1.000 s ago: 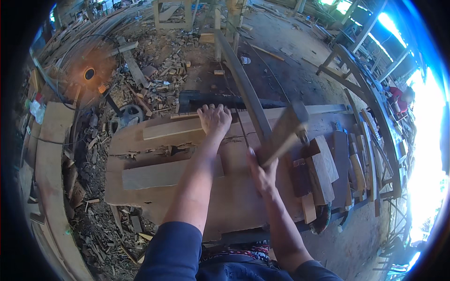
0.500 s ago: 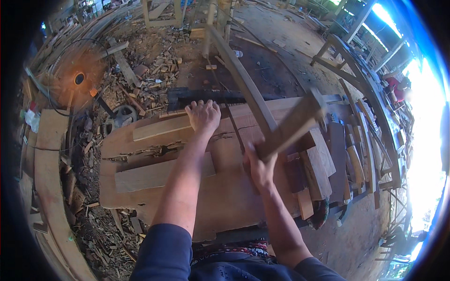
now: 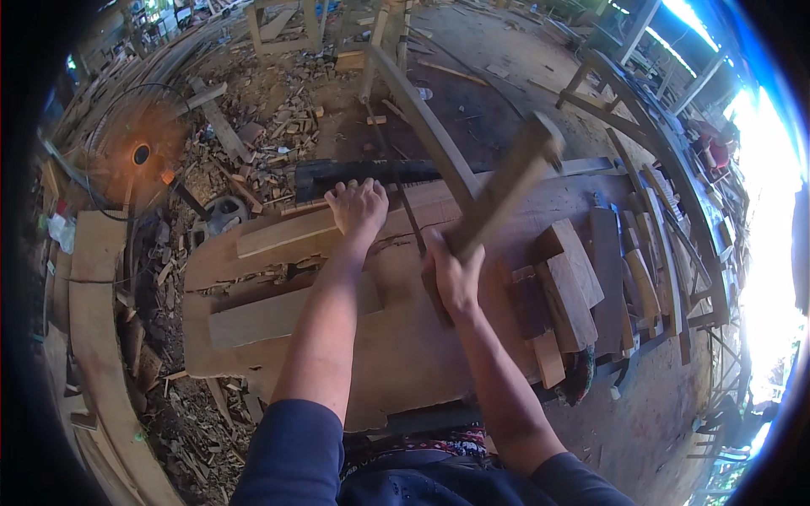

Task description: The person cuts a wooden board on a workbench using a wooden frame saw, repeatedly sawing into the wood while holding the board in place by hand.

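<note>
Grey-brown saw frame (image 3: 426, 126), reddish-brown slab (image 3: 405, 363), orange fan (image 3: 160, 135) (dark-centred)

Right hand (image 3: 454, 274) now farther from body, frame saw (image 3: 426, 126) shifted along with it; saw's near crossbar (image 3: 511, 187) higher in view, gap to stacked wood blocks (image 3: 575, 308) wider.

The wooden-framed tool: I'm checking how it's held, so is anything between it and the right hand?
Nothing visible: the bare right hand is closed directly on the wooden-framed tool, skin against wood. The left hand is apart from that grip, over by the pale board.
</note>
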Demonstrator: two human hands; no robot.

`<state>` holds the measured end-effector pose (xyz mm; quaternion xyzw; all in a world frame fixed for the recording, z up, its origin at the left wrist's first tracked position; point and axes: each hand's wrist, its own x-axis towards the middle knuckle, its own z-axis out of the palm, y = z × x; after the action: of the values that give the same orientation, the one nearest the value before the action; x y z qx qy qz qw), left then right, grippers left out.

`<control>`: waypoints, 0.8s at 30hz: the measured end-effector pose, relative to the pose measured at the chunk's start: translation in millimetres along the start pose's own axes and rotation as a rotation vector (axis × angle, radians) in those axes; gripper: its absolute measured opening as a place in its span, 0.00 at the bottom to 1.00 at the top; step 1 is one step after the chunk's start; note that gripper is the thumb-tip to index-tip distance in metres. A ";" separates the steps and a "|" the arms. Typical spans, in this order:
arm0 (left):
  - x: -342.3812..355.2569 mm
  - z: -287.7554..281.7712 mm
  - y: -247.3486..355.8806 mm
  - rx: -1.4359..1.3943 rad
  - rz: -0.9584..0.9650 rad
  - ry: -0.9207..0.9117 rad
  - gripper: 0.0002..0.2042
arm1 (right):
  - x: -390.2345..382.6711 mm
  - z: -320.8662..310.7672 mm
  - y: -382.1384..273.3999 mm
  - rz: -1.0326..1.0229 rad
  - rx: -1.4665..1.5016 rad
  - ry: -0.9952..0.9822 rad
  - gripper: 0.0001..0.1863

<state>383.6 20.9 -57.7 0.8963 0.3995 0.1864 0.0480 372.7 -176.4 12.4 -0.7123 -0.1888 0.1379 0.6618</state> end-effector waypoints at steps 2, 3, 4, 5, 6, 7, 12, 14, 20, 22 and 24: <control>-0.5 -0.1 -9.7 0.030 -0.012 -0.020 0.17 | -49.8 -13.3 13.6 0.036 0.024 0.105 0.11; -1.0 -2.8 -20.9 0.068 -0.032 -0.043 0.17 | -83.8 -22.6 14.8 0.089 0.180 0.072 0.11; -1.2 -4.9 -15.3 0.055 -0.037 -0.043 0.17 | -110.0 -39.4 11.4 0.136 0.316 0.059 0.11; -2.5 -6.0 -9.5 0.034 -0.019 -0.009 0.17 | -120.7 -47.8 11.0 0.141 0.304 0.061 0.11; -3.0 -7.6 -6.6 0.017 -0.002 0.026 0.18 | -128.2 -53.7 10.3 0.063 0.229 0.042 0.10; -0.8 -9.9 -6.2 0.015 -0.008 0.019 0.18 | -131.2 -56.6 9.4 -0.015 0.157 0.021 0.09; 2.2 -4.9 12.3 0.000 0.006 -0.010 0.18 | -0.5 -2.7 20.0 -0.038 0.116 0.150 0.14; -1.1 3.4 4.4 -0.004 0.002 -0.004 0.18 | -6.7 -5.0 9.3 -0.019 0.055 0.085 0.13; -3.6 -8.9 -7.8 0.033 -0.007 -0.010 0.18 | -145.3 -65.7 3.5 -0.031 0.250 0.041 0.13; 3.8 -17.1 1.0 0.020 -0.011 0.020 0.18 | -136.0 -60.3 -6.5 0.002 0.300 0.062 0.13; 2.1 -13.3 -3.7 0.033 -0.004 0.017 0.18 | -103.7 -37.1 -14.8 0.082 0.273 0.105 0.14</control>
<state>377.4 24.1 -45.7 0.8945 0.4048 0.1874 0.0299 295.6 -255.5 24.8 -0.6292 -0.1042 0.1520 0.7551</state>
